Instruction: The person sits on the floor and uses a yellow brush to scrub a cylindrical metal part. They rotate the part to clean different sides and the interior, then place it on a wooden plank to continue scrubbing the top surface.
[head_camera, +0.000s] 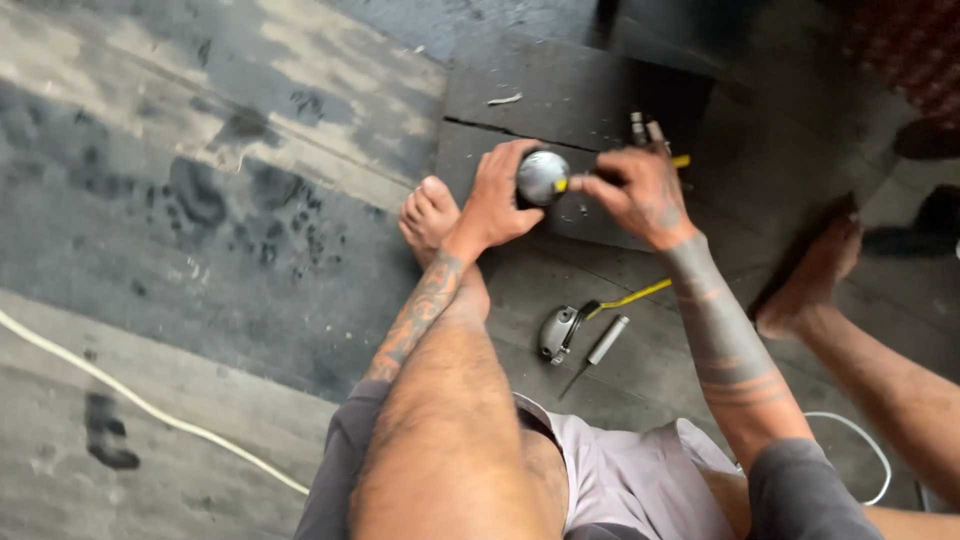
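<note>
Metal ball (541, 177), round, grey and shiny, sits up in front of the person, held over a dark slab (560, 100) on the floor. Left hand (497, 200) has it: fingers curl around the left side and top of the ball, thumb tucked under, so the hand is closed about it but not fully clenched. Right hand (640, 195) comes in from the other side, fingers bunched tight around a dark-handled tool (608, 178) with a bit of yellow showing at the far end; the tool's tip meets the ball's right face where a small yellow mark shows. Whether the tip presses in or only touches, I cannot tell, the picture is blurred there.

Both forearms carry dark tattoo bands. Bare left foot (430, 215) rests flat on the floor, just beside the left wrist. Right foot (812, 270) lies out to the right, well apart from the hands.

Down on the floor between the legs, below the hands: a small metal part (558, 332) with a yellow-and-black strip running off it, and just beside that a short silver cylinder (607, 339). Past the right hand, two small upright metal pieces (646, 130) stand on the slab. White cord (150, 408) trails across the wet grey floor at the left.
</note>
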